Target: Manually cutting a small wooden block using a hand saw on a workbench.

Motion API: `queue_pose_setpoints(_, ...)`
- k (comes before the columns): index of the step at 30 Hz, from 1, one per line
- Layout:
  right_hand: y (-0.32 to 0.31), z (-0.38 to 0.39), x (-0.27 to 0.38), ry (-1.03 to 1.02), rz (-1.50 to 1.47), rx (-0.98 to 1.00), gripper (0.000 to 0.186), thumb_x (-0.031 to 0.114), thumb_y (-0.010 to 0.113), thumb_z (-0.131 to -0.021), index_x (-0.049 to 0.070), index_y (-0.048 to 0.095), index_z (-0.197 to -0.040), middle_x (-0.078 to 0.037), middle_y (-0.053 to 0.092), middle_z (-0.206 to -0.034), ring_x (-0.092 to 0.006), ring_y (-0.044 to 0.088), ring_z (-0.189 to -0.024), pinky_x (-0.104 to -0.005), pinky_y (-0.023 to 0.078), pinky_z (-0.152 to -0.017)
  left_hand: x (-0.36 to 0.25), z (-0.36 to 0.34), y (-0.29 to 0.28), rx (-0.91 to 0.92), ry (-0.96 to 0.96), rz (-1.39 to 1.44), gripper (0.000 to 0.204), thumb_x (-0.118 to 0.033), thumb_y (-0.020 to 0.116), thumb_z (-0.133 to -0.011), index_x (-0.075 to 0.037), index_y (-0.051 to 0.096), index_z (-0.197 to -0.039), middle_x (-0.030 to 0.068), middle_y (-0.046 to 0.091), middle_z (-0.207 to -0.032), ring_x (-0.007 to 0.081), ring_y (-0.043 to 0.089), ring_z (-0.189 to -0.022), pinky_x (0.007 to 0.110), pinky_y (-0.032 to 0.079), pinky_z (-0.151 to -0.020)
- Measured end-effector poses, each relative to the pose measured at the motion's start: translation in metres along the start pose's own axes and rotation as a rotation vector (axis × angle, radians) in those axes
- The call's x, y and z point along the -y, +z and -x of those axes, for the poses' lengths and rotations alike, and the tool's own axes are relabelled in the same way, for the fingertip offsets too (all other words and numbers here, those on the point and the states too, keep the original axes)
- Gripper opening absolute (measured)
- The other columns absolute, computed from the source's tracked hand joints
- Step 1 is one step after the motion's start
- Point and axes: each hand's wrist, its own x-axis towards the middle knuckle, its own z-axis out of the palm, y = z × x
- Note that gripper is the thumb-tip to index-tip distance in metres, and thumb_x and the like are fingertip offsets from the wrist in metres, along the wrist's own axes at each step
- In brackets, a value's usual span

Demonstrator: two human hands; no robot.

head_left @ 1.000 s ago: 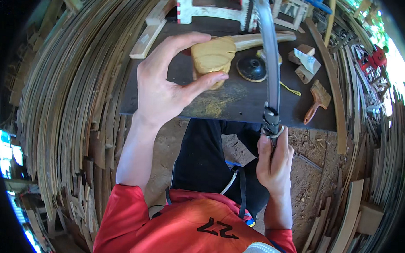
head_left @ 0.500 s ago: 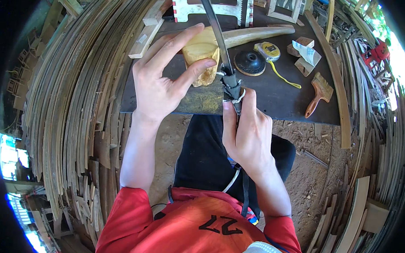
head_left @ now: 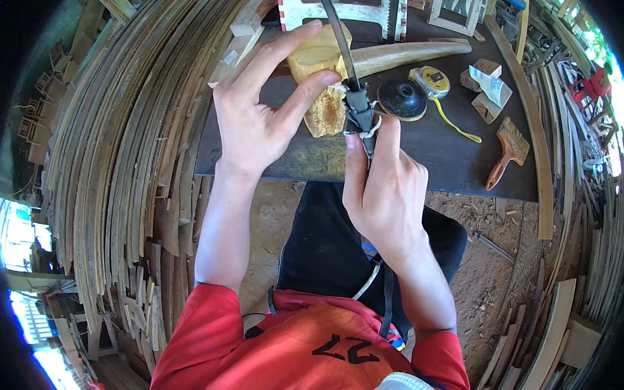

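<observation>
My left hand [head_left: 260,117] is closed around a yellow carved wooden block [head_left: 324,116] with a rough front end. A long pale wooden piece [head_left: 413,54] extends rightward from behind it. My right hand [head_left: 384,191] grips a long metal-bladed tool [head_left: 335,24] by its handle [head_left: 361,113], wrapped in black material and cord. The blade points away from me along the block's right side; whether it touches the wood I cannot tell. Right of these lie a black disc [head_left: 401,99], a yellow tape measure [head_left: 433,84] and a paintbrush [head_left: 510,150]. Yellow dust marks the dark tabletop [head_left: 293,156].
A white stool-like frame [head_left: 342,14] and a small wooden frame [head_left: 447,17] stand at the back. Wood offcuts [head_left: 484,87] lie on the right, pale blocks [head_left: 240,55] on the left. Stacked boards [head_left: 128,140] flank the table, and a long strip [head_left: 534,134] runs along its right edge.
My right hand and the tool have moved up and leftward to beside the block, the blade now tilted left. The block and left hand appear slightly higher in view, exposing more rough wood.
</observation>
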Motion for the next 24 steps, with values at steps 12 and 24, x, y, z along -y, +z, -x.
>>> queue_pose_setpoints(12,0.026,-0.027,-0.008,-0.041,-0.032,-0.072,0.021,0.018,0.064,-0.103,0.003,0.05,-0.107,-0.012,0.064,-0.071,-0.0307,0.068,-0.058,-0.0405,0.05,-0.048,0.03,-0.002,0.043,-0.293,0.06,0.078,0.038,-0.014,0.076,-0.095,-0.001,0.065,-0.129,0.015,0.071,-0.11,0.024,0.074,-0.096,0.033,0.06,-0.082)
queue_pose_setpoints(24,0.027,-0.032,-0.01,-0.037,-0.051,-0.068,0.021,0.016,0.064,-0.102,0.002,0.05,-0.108,-0.011,0.063,-0.068,-0.032,0.068,-0.058,-0.042,0.051,-0.05,0.045,-0.012,0.059,-0.464,0.239,0.02,0.029,-0.02,0.068,-0.099,-0.002,0.067,-0.121,0.0136,0.067,-0.097,0.0254,0.065,-0.079,0.035,0.051,-0.07)
